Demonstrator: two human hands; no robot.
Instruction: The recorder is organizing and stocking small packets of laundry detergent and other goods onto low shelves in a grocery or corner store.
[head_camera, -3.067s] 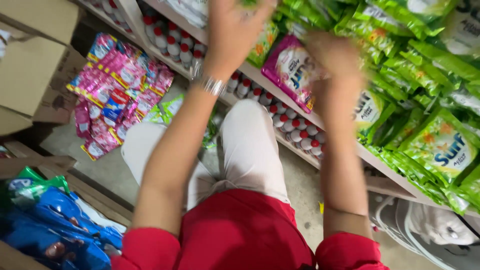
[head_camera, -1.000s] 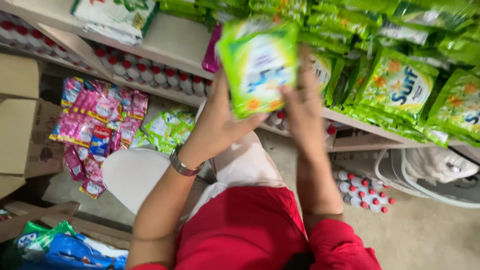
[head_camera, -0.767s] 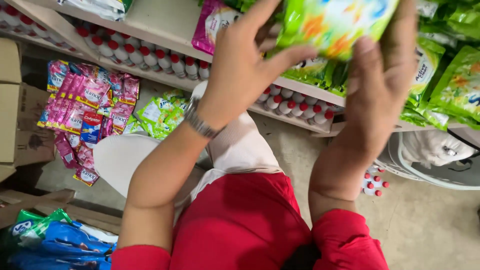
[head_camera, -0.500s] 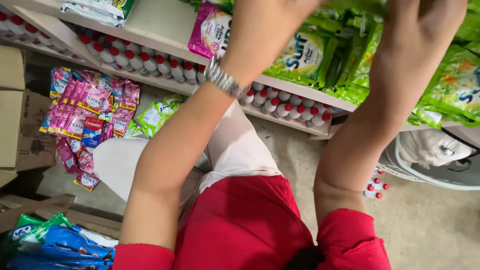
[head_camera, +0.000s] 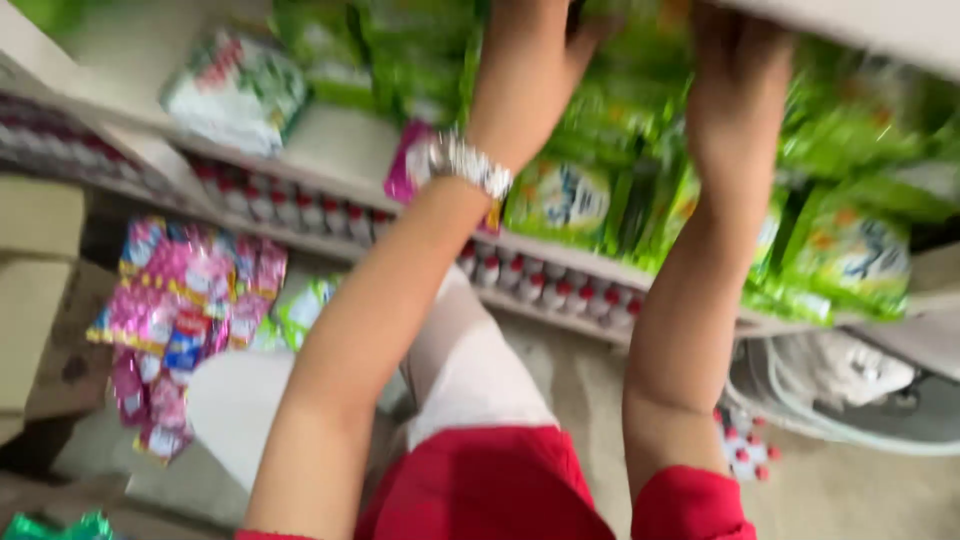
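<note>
Head view, looking down my own raised arms: both reach up to the upper shelf (head_camera: 300, 135), where green packets (head_camera: 610, 110) stand packed in a row. My left hand (head_camera: 530, 55) sits above a silver wristwatch (head_camera: 470, 165), fingers stretched up and forward into the packets. My right hand (head_camera: 735, 75) is beside it, also pushed in among the green stock. The frame is blurred and the fingertips run past the top edge, so I cannot tell whether either hand is clenched on a packet or only pressing against the row. Arms this high and close together suggest, to my judgement, that I am steadying the packets from both sides so they stand upright against their neighbours.

These packets look like soft, glossy plastic pouches, bright green with paler panels on the front; more of them (head_camera: 850, 250) lean on the shelf below to the right. One pink pouch (head_camera: 410, 165) stands near my left wrist. Small red-capped bottles (head_camera: 560, 290) line the shelf edge underneath, and pink sachet strips (head_camera: 180, 310) hang lower left beside a cardboard box (head_camera: 40, 300).
</note>
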